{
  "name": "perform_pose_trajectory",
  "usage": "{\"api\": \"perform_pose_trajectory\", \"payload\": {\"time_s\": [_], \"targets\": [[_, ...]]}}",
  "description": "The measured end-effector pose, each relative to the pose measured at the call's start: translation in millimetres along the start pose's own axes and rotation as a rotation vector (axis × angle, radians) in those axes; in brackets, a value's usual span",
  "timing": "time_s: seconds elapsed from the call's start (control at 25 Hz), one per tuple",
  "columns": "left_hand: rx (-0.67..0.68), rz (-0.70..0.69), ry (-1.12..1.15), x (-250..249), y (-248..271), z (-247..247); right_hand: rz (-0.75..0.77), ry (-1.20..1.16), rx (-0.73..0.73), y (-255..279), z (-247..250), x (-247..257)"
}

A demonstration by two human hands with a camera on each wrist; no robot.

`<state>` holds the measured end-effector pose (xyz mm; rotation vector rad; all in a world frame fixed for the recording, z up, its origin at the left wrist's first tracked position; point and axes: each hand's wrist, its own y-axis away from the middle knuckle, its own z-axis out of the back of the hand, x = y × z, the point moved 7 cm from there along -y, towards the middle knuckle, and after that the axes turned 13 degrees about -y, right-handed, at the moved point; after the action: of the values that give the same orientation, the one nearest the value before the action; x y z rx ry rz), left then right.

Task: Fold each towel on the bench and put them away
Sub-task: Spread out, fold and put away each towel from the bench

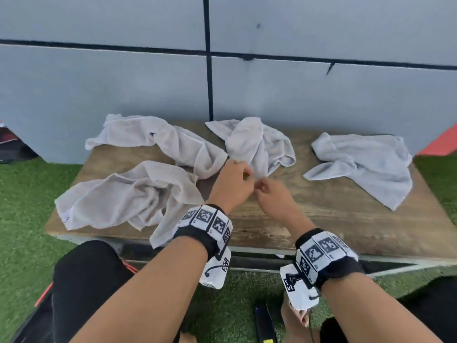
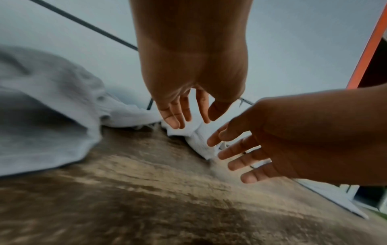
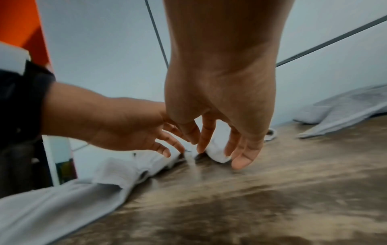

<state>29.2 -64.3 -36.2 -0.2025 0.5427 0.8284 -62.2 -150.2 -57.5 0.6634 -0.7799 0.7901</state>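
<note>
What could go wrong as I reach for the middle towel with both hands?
The middle towel touches the back-left towel, so lifting it might drag that one along. The front-left towel already hangs over the bench edge and could slide onto the grass. Both the left hand and right hand are open, gripping nothing yet.

Both forearms stretched forward, side by side, each banded at the wrist. Left hand [image 1: 232,184] palm down, fingers [image 2: 175,114] straight and spread loosely. Right hand [image 1: 273,198] just beside it, almost touching, fingers [image 3: 240,149] relaxed, pointing down, gripping nothing.
</note>
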Motion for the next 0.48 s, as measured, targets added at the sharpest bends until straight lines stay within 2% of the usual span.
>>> {"api": "perform_pose_trajectory", "payload": {"time_s": [0.12,0.2,0.28,0.36,0.48], "targets": [[0.142,-0.008,-0.199,-13,-18,-26,-0.100,0.081,0.027,-9,12,-22],[0.226,0.033,-0.298,-9,-21,-34,-0.074,0.120,0.101,-10,11,-23],[0.253,0.024,-0.316,-7,-23,-39,-0.024,0.120,0.105,-11,15,-22],[0.161,0.005,-0.280,-6,-22,-36,0.008,0.067,0.043,-9,23,-21],[-0.054,0.022,-0.120,-16,-19,-11,0.003,0.017,-0.143,-5,45,-29]]}}
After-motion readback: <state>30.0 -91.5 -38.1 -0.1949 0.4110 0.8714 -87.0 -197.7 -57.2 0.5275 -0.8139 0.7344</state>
